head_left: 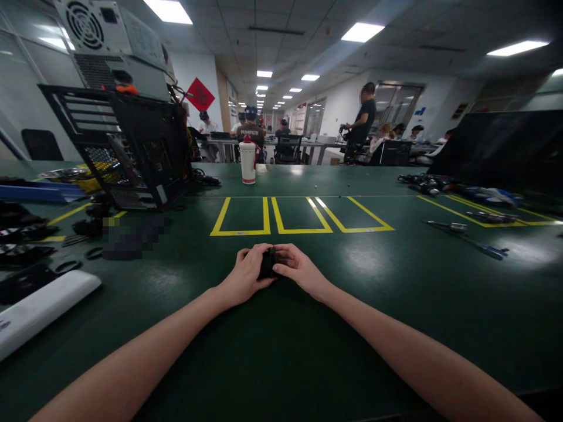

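Between my two hands, low over the green table (281, 340), is a small black block-like object (267, 265); its exact kind does not show. My left hand (248, 272) wraps its left side, with the thumb low and the fingers over the top. From the right, my right hand (301, 271) touches the object with thumb and fingertips pinched at its edge. Parts of it are hidden behind the fingers. Just beyond the hands, yellow tape outlines (303, 230) mark the table.
A black computer case (136, 146) with a power supply (109, 29) on top stands at the left. Nearer lies a long white object (48, 308). A white cup (248, 163) stands at the back. Screwdrivers (484, 249) and cables (422, 183) lie right. Several people are in the background.
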Motion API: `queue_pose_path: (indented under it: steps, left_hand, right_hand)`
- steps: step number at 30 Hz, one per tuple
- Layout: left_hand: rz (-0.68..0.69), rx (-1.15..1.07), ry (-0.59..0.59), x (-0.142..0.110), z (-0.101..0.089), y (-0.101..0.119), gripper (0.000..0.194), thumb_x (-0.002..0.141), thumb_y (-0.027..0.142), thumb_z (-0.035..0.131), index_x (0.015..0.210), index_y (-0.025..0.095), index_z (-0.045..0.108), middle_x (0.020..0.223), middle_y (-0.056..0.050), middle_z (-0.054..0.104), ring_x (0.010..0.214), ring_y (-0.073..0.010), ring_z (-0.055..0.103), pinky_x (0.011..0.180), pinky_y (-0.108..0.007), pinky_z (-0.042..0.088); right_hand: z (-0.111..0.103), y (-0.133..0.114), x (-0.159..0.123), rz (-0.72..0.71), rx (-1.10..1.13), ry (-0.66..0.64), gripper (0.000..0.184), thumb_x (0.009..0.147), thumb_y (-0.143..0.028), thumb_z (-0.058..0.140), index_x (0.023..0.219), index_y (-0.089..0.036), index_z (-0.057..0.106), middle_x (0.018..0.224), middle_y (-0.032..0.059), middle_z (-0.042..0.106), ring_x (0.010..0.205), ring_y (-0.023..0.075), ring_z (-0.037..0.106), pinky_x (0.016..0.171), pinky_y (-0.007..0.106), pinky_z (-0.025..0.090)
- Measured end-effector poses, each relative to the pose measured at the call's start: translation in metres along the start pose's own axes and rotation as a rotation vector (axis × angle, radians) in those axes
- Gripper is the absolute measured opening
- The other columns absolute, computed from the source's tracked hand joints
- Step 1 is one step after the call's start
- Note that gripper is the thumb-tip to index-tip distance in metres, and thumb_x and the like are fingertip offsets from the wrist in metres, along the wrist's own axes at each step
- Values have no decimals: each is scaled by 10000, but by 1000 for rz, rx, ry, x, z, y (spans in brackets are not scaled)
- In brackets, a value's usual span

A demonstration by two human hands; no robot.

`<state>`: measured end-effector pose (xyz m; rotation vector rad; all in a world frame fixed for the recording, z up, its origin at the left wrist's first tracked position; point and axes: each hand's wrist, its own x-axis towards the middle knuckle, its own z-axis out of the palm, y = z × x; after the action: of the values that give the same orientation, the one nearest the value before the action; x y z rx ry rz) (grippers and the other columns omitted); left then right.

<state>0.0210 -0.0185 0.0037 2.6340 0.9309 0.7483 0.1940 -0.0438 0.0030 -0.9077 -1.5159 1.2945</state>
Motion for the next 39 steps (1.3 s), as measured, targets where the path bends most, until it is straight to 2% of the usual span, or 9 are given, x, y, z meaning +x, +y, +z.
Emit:
queue_pose_path:
  steps: [7,12,17,23,29,33,39]
  left_hand:
    - [-2,7,-9,0,-1,0,560,721,230,543,1179,222,221,1166,-73,379,1081,-228,381,921,-428,249]
    - [-8,2,-3,0,-1,0,552,726,260,544,1177,219,227,1176,-76,374,1079,-229,384,922,-430,249]
    - [-3,2,15,0,2,-2,553,719,256,550,1171,228,234,1148,-65,395,1060,-230,399,907,-428,266]
    - [5,15,12,0,4,-3,558,721,252,546,1178,221,227,1164,-79,381,1077,-239,384,908,-438,260]
    - [-11,5,15,1,2,-1,551,720,268,553,1170,224,237,1159,-69,386,1070,-234,385,910,-426,264]
    - [-20,1,0,1,0,0,539,727,263,542,1170,226,237,1149,-69,389,1059,-235,395,912,-432,262]
    - [-21,-7,-18,1,-2,2,548,728,244,534,1175,237,218,1159,-64,379,1073,-236,379,918,-438,251]
  right_hand:
    - [0,2,-1,-11,52,-56,377,623,-152,641,940,-206,444,1013,9,496,1003,162,499,882,357,412]
    - [2,1,-1,-14,28,-2,254,688,-213,583,913,-207,465,998,15,502,965,163,520,835,354,437]
    - [-1,2,1,-1,13,-26,340,684,-201,583,1003,-219,466,1037,25,504,989,166,506,881,377,399]
    - [-2,7,3,-35,73,-70,395,598,-155,655,942,-215,471,1000,8,507,995,167,504,881,365,398]
    - [2,3,1,-27,32,18,254,675,-235,592,909,-204,499,984,19,511,931,169,535,829,367,427]
    - [-1,2,1,13,18,5,347,678,-208,588,1004,-209,468,1031,32,505,969,167,517,868,376,407]
    - [-2,5,1,-8,86,-55,392,601,-144,651,930,-206,447,1016,7,502,1004,161,499,888,354,408]
